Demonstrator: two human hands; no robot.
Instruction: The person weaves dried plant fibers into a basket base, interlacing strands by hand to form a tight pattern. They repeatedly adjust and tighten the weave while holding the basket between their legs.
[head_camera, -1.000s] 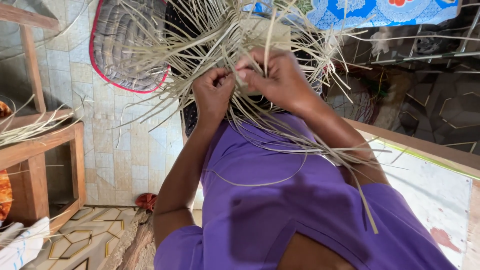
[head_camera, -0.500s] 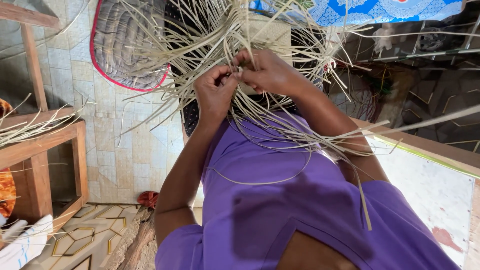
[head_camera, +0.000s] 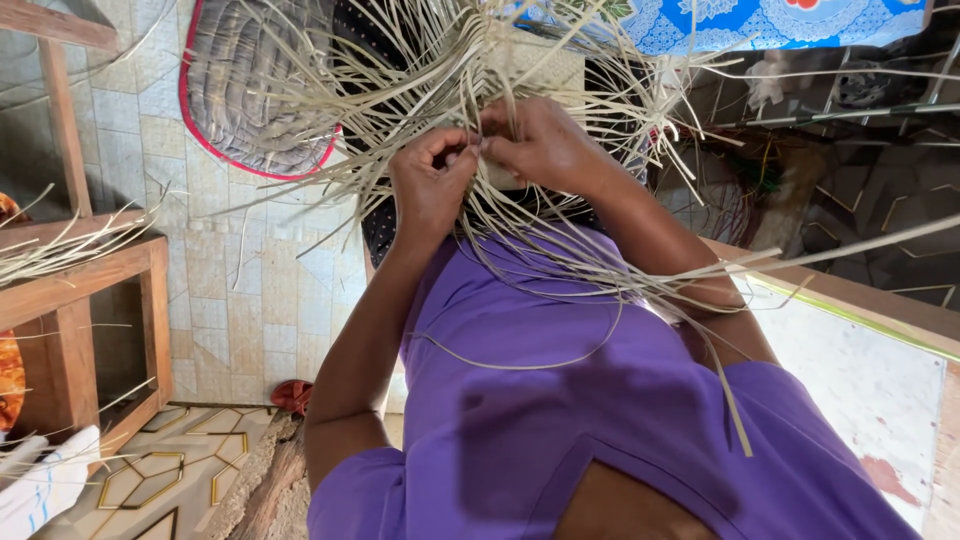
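A half-woven mat of pale straw strips (head_camera: 530, 70) lies over my lap, its loose ends fanning out on all sides. My left hand (head_camera: 430, 180) pinches a few strips at the woven edge, fingers curled tight. My right hand (head_camera: 545, 145) grips strips right beside it, and the fingertips of both hands meet. The woven part is mostly hidden behind my hands. My purple shirt (head_camera: 580, 400) fills the lower view.
A grey woven cushion with red trim (head_camera: 255, 85) lies on the tiled floor at the upper left. A wooden bench (head_camera: 90, 290) with loose straw stands on the left. Blue patterned cloth (head_camera: 790, 25) is at the top right, a wooden ledge (head_camera: 850, 295) at the right.
Both hands have stayed at the same spot on the weave. My right hand has lowered slightly toward the left, and the fingers have shifted on the strips.
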